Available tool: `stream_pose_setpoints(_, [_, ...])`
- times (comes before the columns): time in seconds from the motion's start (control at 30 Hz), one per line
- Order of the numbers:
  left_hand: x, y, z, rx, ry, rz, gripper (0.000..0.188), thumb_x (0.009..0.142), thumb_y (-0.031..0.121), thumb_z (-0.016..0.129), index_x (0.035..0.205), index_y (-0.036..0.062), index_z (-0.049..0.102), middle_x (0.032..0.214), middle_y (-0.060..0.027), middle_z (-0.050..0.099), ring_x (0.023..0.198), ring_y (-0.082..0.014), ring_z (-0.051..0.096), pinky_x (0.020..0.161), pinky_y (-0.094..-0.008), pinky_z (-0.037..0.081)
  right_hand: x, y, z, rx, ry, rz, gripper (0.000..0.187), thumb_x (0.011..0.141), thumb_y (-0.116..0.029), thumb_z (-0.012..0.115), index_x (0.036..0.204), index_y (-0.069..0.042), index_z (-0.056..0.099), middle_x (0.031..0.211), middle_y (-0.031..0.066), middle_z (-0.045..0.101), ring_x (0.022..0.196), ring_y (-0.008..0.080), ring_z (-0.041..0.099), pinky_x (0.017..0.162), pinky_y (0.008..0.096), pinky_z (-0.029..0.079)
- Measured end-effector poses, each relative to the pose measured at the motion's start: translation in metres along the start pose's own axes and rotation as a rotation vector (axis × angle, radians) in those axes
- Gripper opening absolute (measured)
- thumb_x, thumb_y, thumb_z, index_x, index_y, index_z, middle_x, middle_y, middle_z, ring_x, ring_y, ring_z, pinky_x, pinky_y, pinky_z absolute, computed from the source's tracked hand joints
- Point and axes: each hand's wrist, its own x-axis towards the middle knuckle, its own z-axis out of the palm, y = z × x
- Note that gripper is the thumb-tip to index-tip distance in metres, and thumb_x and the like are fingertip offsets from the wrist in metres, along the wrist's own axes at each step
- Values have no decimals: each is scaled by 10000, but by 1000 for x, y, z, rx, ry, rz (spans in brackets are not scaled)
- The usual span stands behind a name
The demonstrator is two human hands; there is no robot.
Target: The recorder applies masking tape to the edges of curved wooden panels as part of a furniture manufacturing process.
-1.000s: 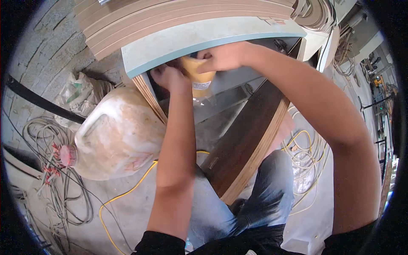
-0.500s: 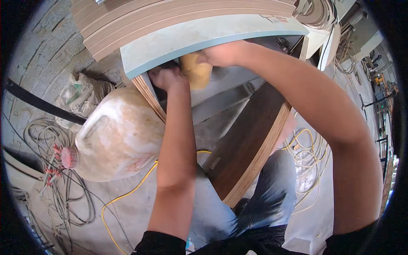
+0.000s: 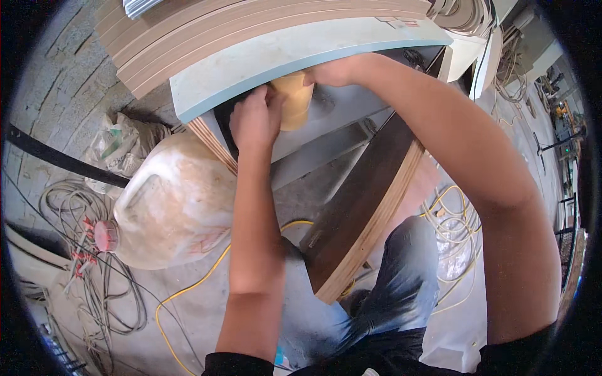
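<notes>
A yellow curved piece (image 3: 296, 105), perhaps a roll or a bent sheet, stands under the edge of a pale panel with a light-blue edge (image 3: 269, 67). My right hand (image 3: 332, 72) is closed on its upper right edge, partly hidden under the panel. My left hand (image 3: 254, 119) is at its left side, fingers curled and pressed together at its edge; whether they pinch the piece or something small is hidden. Both hands work in the opening between the panel and a dark-faced board with a layered wood edge (image 3: 370, 207).
Stacked wood-coloured boards (image 3: 263, 31) lie beyond the panel. At left stand a stained white plastic jug (image 3: 175, 200) with a red cap and a crumpled bag (image 3: 125, 147). Coiled cables (image 3: 94, 276) and a yellow cord (image 3: 164, 307) lie on the floor. More cable coils (image 3: 461, 219) lie at right.
My left hand has drawn out slightly from under the panel and turned, its fingers showing against the yellow piece. My right hand has shifted slightly; the view has moved a little.
</notes>
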Motion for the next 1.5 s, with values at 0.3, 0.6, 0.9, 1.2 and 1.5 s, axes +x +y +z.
stream_pose_setpoints(0.3, [10, 5, 7, -105, 254, 200, 373, 945, 348, 499, 1122, 52, 641, 1098, -252, 634, 1002, -432, 599, 872, -508, 469, 2, -8, 3, 23, 79, 14, 371, 790, -269, 703, 1101, -67, 695, 1094, 176, 682, 1012, 337, 642, 904, 427, 488])
stream_pose_setpoints(0.6, [26, 23, -16, 108, -36, 98, 334, 897, 208, 470, 1111, 14, 639, 1176, -248, 608, 1095, -412, 570, 952, -472, 452, 6, -5, 8, -1, 78, -34, 343, 821, -245, 629, 1090, -44, 694, 1131, 174, 670, 1050, 335, 631, 927, 416, 478])
stream_pose_setpoints(0.9, [13, 9, 11, 73, 249, 266, 210, 895, 128, 504, 986, -9, 634, 903, -203, 651, 821, -409, 619, 763, -485, 496, 0, 2, 1, -32, 42, 73, 361, 824, -240, 622, 1130, -57, 678, 1154, 163, 664, 1079, 329, 611, 945, 393, 463])
stream_pose_setpoints(1.2, [7, -20, 45, -468, 345, 153, 722, 755, 262, 818, 1288, -43, 439, 1175, -160, 529, 1035, -297, 539, 930, -388, 435, -4, -23, -11, -50, -100, 48, 445, 822, -261, 595, 1228, -85, 633, 1244, 172, 623, 1137, 329, 593, 976, 414, 454])
stream_pose_setpoints(1.5, [32, -37, 85, -414, 163, 204, 973, 527, 395, 903, 1271, -37, 447, 1229, -247, 548, 1145, -388, 533, 965, -432, 428, 8, -33, 4, 55, 1, -67, 510, 830, -390, 629, 1235, -81, 628, 1230, 201, 620, 1135, 357, 588, 996, 408, 439])
